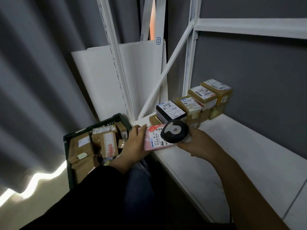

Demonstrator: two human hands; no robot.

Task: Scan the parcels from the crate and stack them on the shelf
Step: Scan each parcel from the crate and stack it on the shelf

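My left hand (135,143) grips a pink parcel (153,141) with a white label facing up, just above the shelf's left corner. My right hand (192,143) holds a black and grey barcode scanner (174,131), whose head sits over the parcel's label. A dark green crate (93,128) on the floor to the left holds several brown cardboard parcels (106,143). On the white shelf (232,155) a stepped row of stacked parcels (196,103) runs along the back; a black box with a white label (170,111) is nearest.
A white rack upright and a diagonal brace (166,70) rise behind the stacked parcels. White boards (103,80) lean against the wall behind the crate. A grey curtain (33,80) hangs on the left. My leg in blue jeans (139,188) stands between the crate and the shelf.
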